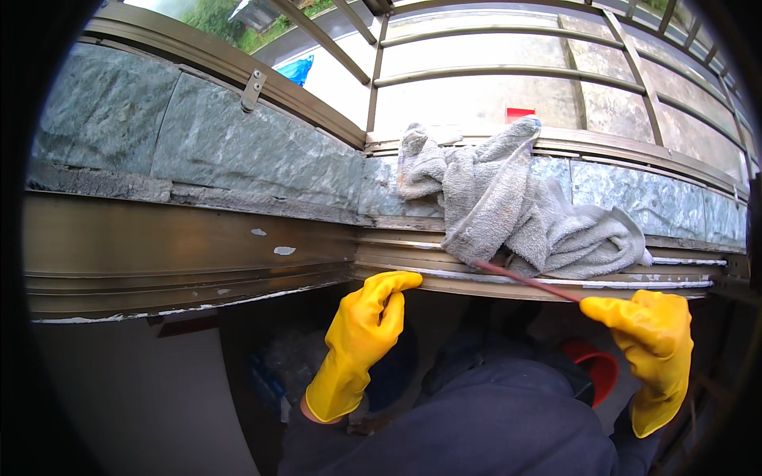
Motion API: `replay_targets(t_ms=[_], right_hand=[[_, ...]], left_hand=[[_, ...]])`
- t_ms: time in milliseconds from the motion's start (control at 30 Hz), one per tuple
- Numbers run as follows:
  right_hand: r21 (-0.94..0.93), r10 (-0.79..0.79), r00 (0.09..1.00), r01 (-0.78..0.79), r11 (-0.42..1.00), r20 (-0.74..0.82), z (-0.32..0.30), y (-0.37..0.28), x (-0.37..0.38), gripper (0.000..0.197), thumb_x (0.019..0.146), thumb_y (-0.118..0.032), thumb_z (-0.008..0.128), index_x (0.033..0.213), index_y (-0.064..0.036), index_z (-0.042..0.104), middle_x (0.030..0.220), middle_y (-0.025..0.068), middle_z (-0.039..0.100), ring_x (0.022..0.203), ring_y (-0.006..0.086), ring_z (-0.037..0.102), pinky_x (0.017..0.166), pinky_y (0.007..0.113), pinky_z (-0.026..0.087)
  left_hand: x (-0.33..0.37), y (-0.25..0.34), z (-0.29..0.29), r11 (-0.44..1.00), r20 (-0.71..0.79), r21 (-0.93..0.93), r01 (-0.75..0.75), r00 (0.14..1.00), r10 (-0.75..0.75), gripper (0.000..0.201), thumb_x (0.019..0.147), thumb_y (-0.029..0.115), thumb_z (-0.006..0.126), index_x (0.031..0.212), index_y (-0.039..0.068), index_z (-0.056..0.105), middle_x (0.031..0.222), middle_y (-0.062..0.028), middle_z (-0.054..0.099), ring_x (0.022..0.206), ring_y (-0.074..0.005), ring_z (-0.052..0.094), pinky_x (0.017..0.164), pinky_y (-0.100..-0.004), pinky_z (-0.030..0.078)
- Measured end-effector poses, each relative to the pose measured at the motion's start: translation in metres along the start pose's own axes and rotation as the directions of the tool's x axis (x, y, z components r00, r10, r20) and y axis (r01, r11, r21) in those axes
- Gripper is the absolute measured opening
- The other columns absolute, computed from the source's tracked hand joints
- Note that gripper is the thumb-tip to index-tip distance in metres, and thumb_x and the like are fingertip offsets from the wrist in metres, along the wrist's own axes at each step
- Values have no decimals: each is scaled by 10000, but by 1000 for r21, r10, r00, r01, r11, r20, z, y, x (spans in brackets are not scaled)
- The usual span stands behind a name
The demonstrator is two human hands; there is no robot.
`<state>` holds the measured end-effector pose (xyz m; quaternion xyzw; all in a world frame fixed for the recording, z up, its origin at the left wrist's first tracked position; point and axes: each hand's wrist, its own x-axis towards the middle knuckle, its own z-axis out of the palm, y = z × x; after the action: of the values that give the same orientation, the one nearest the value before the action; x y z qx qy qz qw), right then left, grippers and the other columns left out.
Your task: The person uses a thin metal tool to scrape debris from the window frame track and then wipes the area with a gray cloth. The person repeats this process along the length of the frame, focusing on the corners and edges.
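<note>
Both my hands wear yellow rubber gloves. My right hand [647,333] pinches the near end of a thin reddish stick [524,278]. The stick's far tip reaches under a crumpled grey towel [508,206] that lies in the brown metal window track [238,238]. My left hand [373,317] rests its fingertips on the lower front rail of the track [444,278], left of the stick, holding nothing.
Grey-green stone tiles [238,143] line the sill behind the track. Metal window bars [492,75] stand beyond, with a small red thing [520,113] and a blue object [298,70] outside. A red bucket [599,369] sits below near my right arm.
</note>
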<state>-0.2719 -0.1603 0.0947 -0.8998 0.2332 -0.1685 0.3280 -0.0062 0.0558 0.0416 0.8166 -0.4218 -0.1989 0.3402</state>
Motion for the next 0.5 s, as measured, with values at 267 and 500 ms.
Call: replay_targets(t_ms=[267,500], right_hand=[[-251,-28,971,90,964,238,28,-9,5,533,612,-56,686,1106,-250,731,616,4,510,585,226,560,539,366,427],[-239,-46,954,120,964,296,43,-13,24,527,652,-32,674,1123,-266,715,635,5,521,616,234,576,557,374,447]], left_hand=[[-1,20,-5,937,200,-123,327,933,-300,348,895,-20,520,1222,33,626,975,-50,712,529,-91,591,530,-234,460],[-16,15,24,721,185,646,-252,967,173,438,860,49,611,1295,85,580,1286,-176,615,660,-307,671,577,-351,532]])
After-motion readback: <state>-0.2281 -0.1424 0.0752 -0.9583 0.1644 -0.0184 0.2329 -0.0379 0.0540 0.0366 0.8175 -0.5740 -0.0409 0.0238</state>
